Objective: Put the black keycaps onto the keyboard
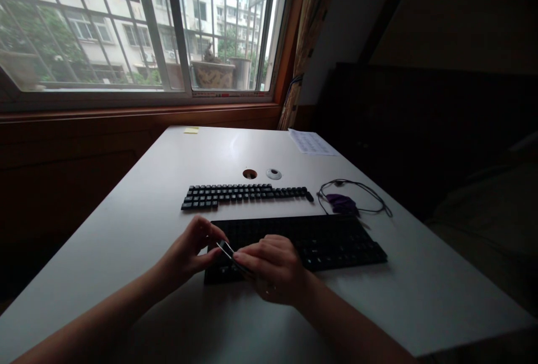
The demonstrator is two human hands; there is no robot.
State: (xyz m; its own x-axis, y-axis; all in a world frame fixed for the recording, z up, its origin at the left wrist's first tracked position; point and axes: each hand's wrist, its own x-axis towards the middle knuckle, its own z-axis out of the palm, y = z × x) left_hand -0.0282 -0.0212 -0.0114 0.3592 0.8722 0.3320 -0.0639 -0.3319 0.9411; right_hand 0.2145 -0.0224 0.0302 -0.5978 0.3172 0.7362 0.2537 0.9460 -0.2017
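My right hand [275,268] is closed around slim metal tweezers [227,250], whose two prongs point up and left. Thumb and fingers of my left hand [197,247] pinch at the prong tips, where a small dark piece that looks like a keycap [223,244] sits. Both hands are held over the left part of a black keyboard [336,240], which lies flat and is partly hidden by them. Behind it, loose black keycaps [239,191] are set out in rows on the white table.
A black cable [374,193] loops to the right beside a purple cloth [342,203]. A round hole [249,174] and its cover [274,174] are farther back on the white table [138,212]. Printed paper [311,142] and yellow notes [191,130] lie by the far edge.
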